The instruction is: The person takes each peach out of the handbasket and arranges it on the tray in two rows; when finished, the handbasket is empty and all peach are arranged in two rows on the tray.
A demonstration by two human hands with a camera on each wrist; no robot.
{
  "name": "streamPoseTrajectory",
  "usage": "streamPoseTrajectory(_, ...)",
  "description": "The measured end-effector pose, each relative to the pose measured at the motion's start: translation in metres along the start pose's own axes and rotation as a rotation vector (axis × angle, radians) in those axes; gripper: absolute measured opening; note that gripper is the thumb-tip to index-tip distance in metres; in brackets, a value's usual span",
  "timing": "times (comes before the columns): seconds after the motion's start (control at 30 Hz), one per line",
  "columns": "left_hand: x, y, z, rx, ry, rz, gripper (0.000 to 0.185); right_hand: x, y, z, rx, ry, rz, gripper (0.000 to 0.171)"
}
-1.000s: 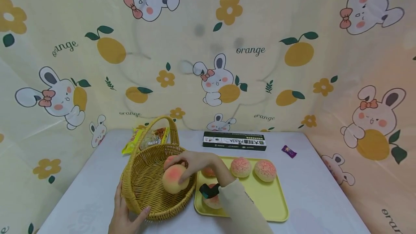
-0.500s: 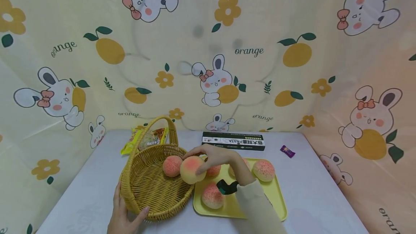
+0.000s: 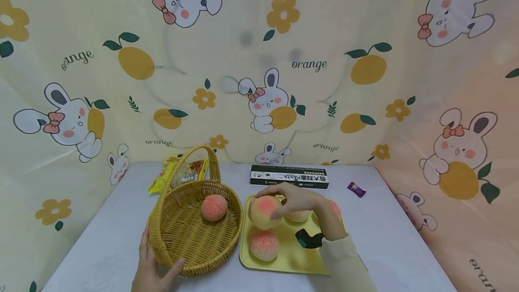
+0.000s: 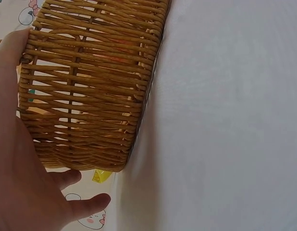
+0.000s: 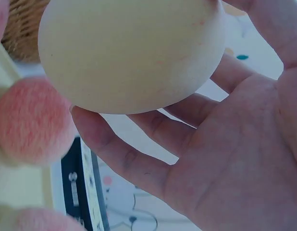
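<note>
My right hand (image 3: 298, 199) grips a yellow peach with a pink top (image 3: 265, 213) over the left part of a yellow tray (image 3: 292, 258); the right wrist view shows thumb and fingers round the peach (image 5: 134, 57). A pink-speckled peach (image 3: 264, 245) sits at the tray's front left. Others stand along its back, partly hidden by hand and forearm, including a speckled peach (image 3: 298, 216). A wicker basket (image 3: 194, 265) with a tall handle contains one pink peach (image 3: 214, 207). My left hand (image 3: 152, 269) rests against the basket's outer left side, fingers spread and fairly straight.
A black and white pasta box (image 3: 289, 177) lies behind the tray. Behind the basket is a yellow snack bag (image 3: 162, 179). A small purple wrapped candy (image 3: 356, 189) lies at the right. A patterned cloth (image 3: 235, 26) hangs behind the white table.
My right hand has carried the yellow peach rightward, out of the basket and over the tray. The pink peach stays in the basket. My left hand keeps its place at the basket.
</note>
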State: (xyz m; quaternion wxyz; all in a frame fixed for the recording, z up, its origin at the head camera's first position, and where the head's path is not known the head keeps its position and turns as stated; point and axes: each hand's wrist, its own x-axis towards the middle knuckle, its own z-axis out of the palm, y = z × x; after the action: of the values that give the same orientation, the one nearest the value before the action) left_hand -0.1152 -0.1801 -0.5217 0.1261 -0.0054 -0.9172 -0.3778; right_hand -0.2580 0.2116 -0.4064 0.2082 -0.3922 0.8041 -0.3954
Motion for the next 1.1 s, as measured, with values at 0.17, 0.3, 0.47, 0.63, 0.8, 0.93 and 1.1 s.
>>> streamPoseTrajectory(0.17,0.000,0.001,0.000,0.005,-0.006,0.004,0.103,-0.019,0.004,-0.003,0.014,0.018,0.024,0.057)
streamPoseTrajectory(0.3,-0.001,-0.001,0.000,0.001,0.009,0.025,0.101,-0.032,0.008,-0.005,0.023,0.030,0.047,0.057)
streamPoseTrajectory(0.47,-0.001,-0.002,0.001,-0.020,0.023,0.047,0.100,-0.045,0.014,-0.006,0.047,0.048,0.070,0.057)
streamPoseTrajectory(0.63,-0.001,-0.002,0.001,-0.021,0.017,0.035,0.102,-0.057,0.019,-0.003,0.063,0.048,0.063,0.058)
streamPoseTrajectory(0.8,-0.001,-0.002,0.000,-0.018,0.008,0.024,0.103,-0.066,0.025,0.000,0.056,0.056,0.073,0.055)
streamPoseTrajectory(0.93,-0.001,-0.002,0.000,-0.015,0.007,0.026,0.103,-0.074,0.029,0.005,-0.011,0.085,0.097,0.054)
streamPoseTrajectory(1.1,0.000,-0.001,0.000,-0.016,0.001,0.021,0.103,-0.081,0.034,0.009,-0.033,0.091,0.080,0.056)
